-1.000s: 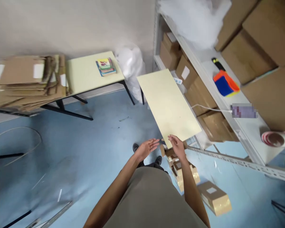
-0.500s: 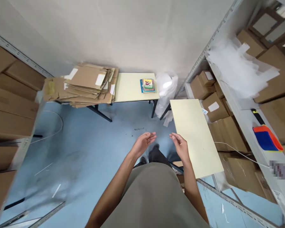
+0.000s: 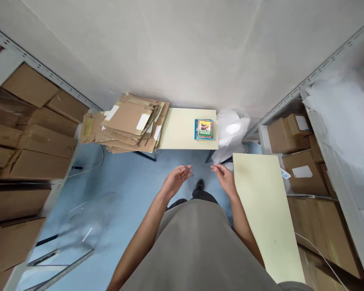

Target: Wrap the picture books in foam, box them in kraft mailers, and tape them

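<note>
My left hand (image 3: 175,180) and my right hand (image 3: 223,178) hover in front of me at waist height, palms facing each other, fingers spread, holding nothing. Between them, below, I see my shoe (image 3: 199,185) on the blue floor (image 3: 130,190). My right hand is just left of a pale yellow table (image 3: 265,210) on my right. Straight ahead stands another pale yellow table (image 3: 182,131) with a small stack of colourful books (image 3: 204,129) on its right end and a pile of flattened cardboard boxes (image 3: 125,127) on its left end.
Metal shelving with brown cartons (image 3: 27,137) lines the left side. Shelving on the right holds cartons (image 3: 294,161) and white plastic wrap (image 3: 346,117). A white plastic bag (image 3: 232,129) sits in the far corner between the tables. A white cable (image 3: 91,163) lies on the floor.
The view has turned left and lifted, so the far table now sits straight ahead and the near table has slid to my right. My hands stayed apart, holding nothing, moving away from the near table's edge.
</note>
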`<state>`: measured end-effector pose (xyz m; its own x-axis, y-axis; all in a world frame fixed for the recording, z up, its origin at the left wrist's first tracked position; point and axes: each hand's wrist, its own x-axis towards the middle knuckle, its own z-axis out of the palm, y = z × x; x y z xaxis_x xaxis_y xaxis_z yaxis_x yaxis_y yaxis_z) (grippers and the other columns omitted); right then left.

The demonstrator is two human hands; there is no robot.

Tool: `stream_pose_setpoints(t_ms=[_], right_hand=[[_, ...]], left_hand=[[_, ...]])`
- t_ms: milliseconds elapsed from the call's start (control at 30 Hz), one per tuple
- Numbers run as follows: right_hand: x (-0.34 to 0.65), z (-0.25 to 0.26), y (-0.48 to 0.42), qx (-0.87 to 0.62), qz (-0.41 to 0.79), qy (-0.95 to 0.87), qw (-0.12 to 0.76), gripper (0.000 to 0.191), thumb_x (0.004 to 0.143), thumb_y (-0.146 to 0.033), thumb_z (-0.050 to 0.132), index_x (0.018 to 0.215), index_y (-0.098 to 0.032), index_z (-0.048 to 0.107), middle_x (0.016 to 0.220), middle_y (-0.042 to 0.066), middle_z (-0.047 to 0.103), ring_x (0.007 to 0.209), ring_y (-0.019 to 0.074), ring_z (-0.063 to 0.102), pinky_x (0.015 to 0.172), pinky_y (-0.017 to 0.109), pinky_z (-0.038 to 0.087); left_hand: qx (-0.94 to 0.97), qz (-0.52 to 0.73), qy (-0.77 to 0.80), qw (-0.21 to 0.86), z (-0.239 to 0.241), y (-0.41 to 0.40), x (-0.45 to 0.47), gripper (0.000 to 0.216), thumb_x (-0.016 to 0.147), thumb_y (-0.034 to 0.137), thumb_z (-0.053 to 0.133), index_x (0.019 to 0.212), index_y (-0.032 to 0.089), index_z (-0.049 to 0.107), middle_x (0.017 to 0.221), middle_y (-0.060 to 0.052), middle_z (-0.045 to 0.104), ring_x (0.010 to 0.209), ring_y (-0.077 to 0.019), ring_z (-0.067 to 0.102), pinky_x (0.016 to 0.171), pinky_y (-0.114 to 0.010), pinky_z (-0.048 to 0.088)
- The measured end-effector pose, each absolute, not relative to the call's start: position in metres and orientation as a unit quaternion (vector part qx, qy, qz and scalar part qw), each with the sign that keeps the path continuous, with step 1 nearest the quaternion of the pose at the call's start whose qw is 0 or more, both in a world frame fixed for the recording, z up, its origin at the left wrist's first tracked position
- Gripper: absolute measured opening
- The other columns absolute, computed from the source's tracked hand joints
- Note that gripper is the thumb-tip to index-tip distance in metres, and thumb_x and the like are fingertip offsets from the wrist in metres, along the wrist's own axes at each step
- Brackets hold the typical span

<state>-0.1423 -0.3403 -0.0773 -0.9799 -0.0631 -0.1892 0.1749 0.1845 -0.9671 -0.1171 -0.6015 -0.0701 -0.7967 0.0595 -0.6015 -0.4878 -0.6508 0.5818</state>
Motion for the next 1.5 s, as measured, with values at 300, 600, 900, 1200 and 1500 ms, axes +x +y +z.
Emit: stream_pose_setpoints(t_ms=[300,600,900,1200,1500], right_hand=[[-0.292,-0.125,-0.344,0.035,-0.598,0.788,0.141,0.044,0.098,-0.061,0.067,0.115,-0.024,0.08,0.124,0.013,0.084,0.118,0.0322,0.08,0.112,0.05,0.061],[-0.402,-0.183,-0.385,0.153,-0.508,0.824,0.197,0.031,0.097,-0.03,0.065,0.124,-0.021,0.078,0.135,0.013,0.08,0.128,0.0278,0.076,0.113,0.043,0.057],[-0.453,-0.217,-0.41,0.281,-0.435,0.834,0.189,0.032,0.095,-0.023,0.062,0.124,-0.017,0.074,0.133,0.016,0.078,0.124,0.0285,0.074,0.114,0.045,0.055],[-0.438,-0.218,-0.435,0.3,-0.496,0.787,0.213,0.016,0.093,-0.032,0.07,0.104,-0.022,0.078,0.1,0.006,0.083,0.098,0.0262,0.079,0.095,0.041,0.063],[-0.402,-0.187,-0.429,0.318,-0.5,0.787,0.171,0.034,0.097,-0.041,0.073,0.124,-0.02,0.074,0.118,0.011,0.08,0.083,0.0227,0.078,0.088,0.041,0.066]], left_hand=[[-0.288,0.854,0.405,0.153,-0.105,-0.602,-0.253,0.021,0.08,0.03,0.086,0.09,0.021,0.069,0.126,-0.01,0.081,0.114,-0.0247,0.076,0.112,-0.041,0.055],[-0.302,0.769,0.507,0.245,-0.167,-0.618,-0.401,0.036,0.077,0.038,0.083,0.107,0.02,0.075,0.124,-0.014,0.078,0.115,-0.0263,0.072,0.113,-0.044,0.052],[-0.244,0.71,0.557,0.353,-0.189,-0.613,-0.475,0.035,0.064,0.043,0.088,0.084,0.02,0.071,0.084,-0.008,0.075,0.093,-0.0265,0.071,0.097,-0.043,0.056],[-0.234,0.623,0.664,0.342,-0.194,-0.627,-0.48,0.031,0.067,0.036,0.085,0.09,0.019,0.072,0.09,-0.008,0.077,0.092,-0.0267,0.07,0.087,-0.038,0.055],[-0.04,0.591,0.739,0.321,-0.165,-0.61,-0.489,0.023,0.08,0.041,0.082,0.092,0.022,0.078,0.093,-0.006,0.078,0.097,-0.0302,0.069,0.092,-0.037,0.053]])
